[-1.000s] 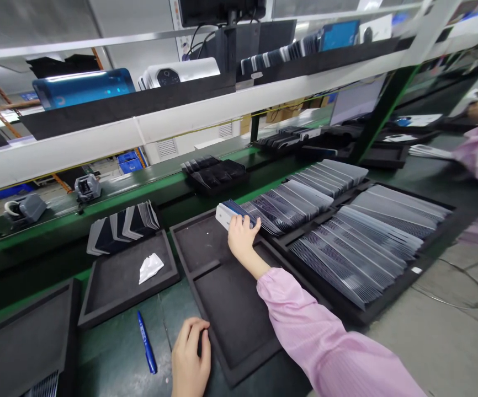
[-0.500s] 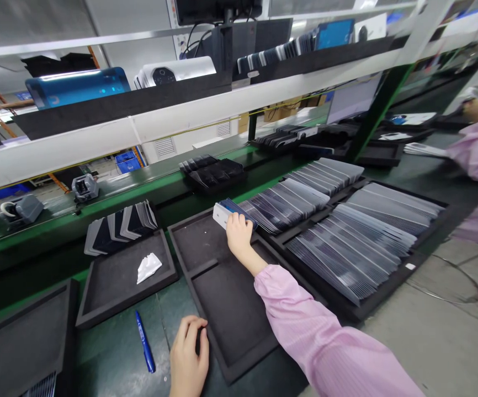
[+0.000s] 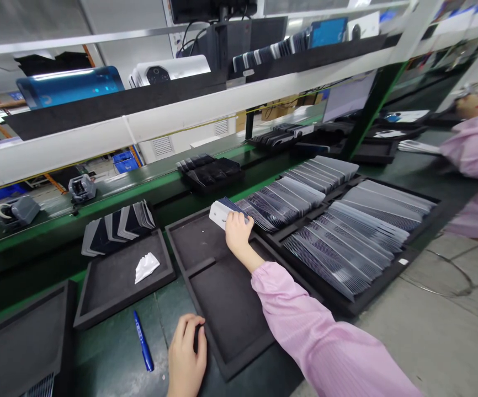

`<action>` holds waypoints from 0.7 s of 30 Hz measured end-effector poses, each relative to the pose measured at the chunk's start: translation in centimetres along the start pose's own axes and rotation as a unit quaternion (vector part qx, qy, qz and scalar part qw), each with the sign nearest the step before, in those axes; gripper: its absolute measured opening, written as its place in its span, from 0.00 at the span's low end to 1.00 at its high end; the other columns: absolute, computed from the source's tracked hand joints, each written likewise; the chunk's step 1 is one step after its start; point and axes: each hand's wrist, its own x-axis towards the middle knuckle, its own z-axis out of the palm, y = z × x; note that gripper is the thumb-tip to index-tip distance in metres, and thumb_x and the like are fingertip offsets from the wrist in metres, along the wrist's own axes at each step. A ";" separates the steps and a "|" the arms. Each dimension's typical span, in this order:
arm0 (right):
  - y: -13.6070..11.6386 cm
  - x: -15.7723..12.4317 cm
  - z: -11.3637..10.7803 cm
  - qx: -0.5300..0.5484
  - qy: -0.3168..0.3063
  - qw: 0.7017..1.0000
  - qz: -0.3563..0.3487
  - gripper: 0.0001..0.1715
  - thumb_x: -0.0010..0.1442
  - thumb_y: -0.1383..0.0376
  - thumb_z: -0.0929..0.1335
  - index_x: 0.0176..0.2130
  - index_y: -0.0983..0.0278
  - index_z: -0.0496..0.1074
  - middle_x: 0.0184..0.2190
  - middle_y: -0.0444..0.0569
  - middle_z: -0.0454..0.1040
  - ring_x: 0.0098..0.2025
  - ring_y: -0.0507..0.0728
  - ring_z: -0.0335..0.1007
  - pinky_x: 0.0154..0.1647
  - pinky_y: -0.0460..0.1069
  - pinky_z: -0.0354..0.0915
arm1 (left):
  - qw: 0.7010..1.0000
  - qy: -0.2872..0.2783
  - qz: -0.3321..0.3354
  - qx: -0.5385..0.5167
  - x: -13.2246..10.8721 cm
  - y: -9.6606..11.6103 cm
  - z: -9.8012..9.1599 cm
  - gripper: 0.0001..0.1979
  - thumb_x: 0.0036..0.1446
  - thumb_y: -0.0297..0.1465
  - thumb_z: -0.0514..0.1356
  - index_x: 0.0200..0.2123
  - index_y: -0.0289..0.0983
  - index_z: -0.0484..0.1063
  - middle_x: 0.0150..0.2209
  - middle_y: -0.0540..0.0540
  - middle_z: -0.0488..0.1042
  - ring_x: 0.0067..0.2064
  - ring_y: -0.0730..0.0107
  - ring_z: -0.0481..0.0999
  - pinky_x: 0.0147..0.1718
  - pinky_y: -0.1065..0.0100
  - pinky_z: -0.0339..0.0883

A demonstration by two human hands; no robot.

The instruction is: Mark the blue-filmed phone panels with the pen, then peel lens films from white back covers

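Observation:
My right hand [image 3: 239,234] reaches to the far end of a black divided tray [image 3: 230,303], its fingers closed on a white phone back cover [image 3: 218,214] with small holes. This cover leans at the front of a row of thin dark and grey phone covers [image 3: 284,201]; whether I grip more than one, I cannot tell. My left hand [image 3: 187,353] rests on the near left rim of the same tray, fingers loosely bent, thumb apart, nothing in it. Left of it a blue marker pen [image 3: 143,341] lies on the green bench.
Right of me stands a black tray packed with grey covers [image 3: 350,242]. On the left, another tray [image 3: 118,281] bears upright covers [image 3: 117,229] and a crumpled white cloth or wrapper [image 3: 147,267]. Tape dispensers [image 3: 17,212] line the back ledge. A co-worker's pink sleeve [image 3: 474,146] shows far right.
The view has shifted slightly. My right hand stays closed on the white cover, which has barely moved. The left hand keeps its place on the tray rim.

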 end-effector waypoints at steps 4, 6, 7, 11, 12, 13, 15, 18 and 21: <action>-0.1 -0.1 0.0 0.001 -0.004 1.000 0.003 0.16 0.72 0.59 0.70 0.54 0.66 0.73 0.51 0.53 0.75 0.54 0.62 0.72 0.58 0.61 0.69 | 1.000 0.003 0.004 0.004 0.0 0.1 0.0 0.09 0.70 0.29 0.55 0.44 0.41 0.76 0.43 0.43 0.80 0.44 0.63 0.85 0.42 0.68 0.79; -0.1 -0.1 -0.1 0.000 -0.005 1.000 0.003 0.16 0.72 0.59 0.70 0.55 0.66 0.73 0.53 0.54 0.74 0.54 0.62 0.72 0.57 0.61 0.69 | 1.000 0.004 0.003 0.004 0.0 0.1 -0.1 0.09 0.70 0.29 0.55 0.44 0.41 0.76 0.43 0.43 0.80 0.44 0.63 0.85 0.42 0.68 0.79; -0.1 -0.1 -0.1 -0.001 -0.006 1.000 0.003 0.17 0.72 0.59 0.71 0.55 0.66 0.73 0.54 0.54 0.74 0.54 0.63 0.72 0.57 0.60 0.69 | 1.000 0.004 0.001 0.003 0.1 0.1 -0.1 0.09 0.70 0.29 0.55 0.44 0.41 0.76 0.43 0.43 0.80 0.44 0.63 0.85 0.41 0.68 0.79; -0.1 -0.1 -0.4 0.001 -0.010 1.000 0.000 0.16 0.72 0.59 0.70 0.55 0.66 0.73 0.53 0.54 0.74 0.54 0.63 0.72 0.56 0.60 0.69 | 1.000 -0.002 -0.005 -0.002 0.2 0.1 -0.1 0.09 0.70 0.29 0.55 0.44 0.41 0.77 0.43 0.43 0.80 0.45 0.63 0.85 0.43 0.68 0.79; -0.2 -0.2 -0.5 0.001 -0.012 1.000 -0.001 0.16 0.72 0.59 0.70 0.54 0.66 0.73 0.53 0.53 0.74 0.54 0.63 0.72 0.56 0.60 0.69 | 1.000 -0.003 -0.006 -0.003 0.2 0.0 -0.1 0.09 0.70 0.29 0.55 0.45 0.41 0.77 0.43 0.43 0.80 0.45 0.63 0.85 0.43 0.68 0.79; -0.2 -0.2 -0.5 0.002 -0.013 1.000 -0.002 0.16 0.72 0.59 0.70 0.54 0.66 0.73 0.52 0.53 0.74 0.54 0.63 0.72 0.56 0.60 0.69 | 1.000 -0.003 -0.007 -0.004 0.2 0.0 -0.1 0.09 0.70 0.29 0.55 0.45 0.41 0.77 0.43 0.43 0.80 0.45 0.63 0.85 0.43 0.68 0.79; -0.3 -0.4 -0.8 0.006 -0.017 1.000 -0.006 0.15 0.72 0.59 0.70 0.53 0.66 0.73 0.52 0.53 0.74 0.55 0.63 0.71 0.57 0.60 0.69 | 1.000 -0.005 -0.008 -0.006 0.1 0.0 0.0 0.09 0.71 0.29 0.55 0.45 0.41 0.77 0.43 0.43 0.80 0.45 0.63 0.84 0.43 0.68 0.79; -0.7 -0.6 -1.2 0.016 -0.025 1.000 -0.011 0.14 0.72 0.59 0.71 0.52 0.66 0.74 0.51 0.53 0.74 0.55 0.63 0.71 0.57 0.61 0.69 | 1.000 -0.005 -0.022 -0.005 -0.2 0.2 0.2 0.10 0.71 0.29 0.55 0.44 0.41 0.76 0.43 0.43 0.80 0.45 0.63 0.84 0.43 0.67 0.78; -1.0 -0.5 -1.6 0.033 -0.034 0.999 -0.008 0.13 0.72 0.60 0.71 0.51 0.66 0.74 0.51 0.52 0.74 0.56 0.63 0.71 0.59 0.62 0.68 | 0.999 -0.002 -0.042 -0.006 -0.3 0.5 0.3 0.10 0.72 0.30 0.54 0.44 0.41 0.76 0.44 0.43 0.79 0.46 0.63 0.84 0.44 0.66 0.78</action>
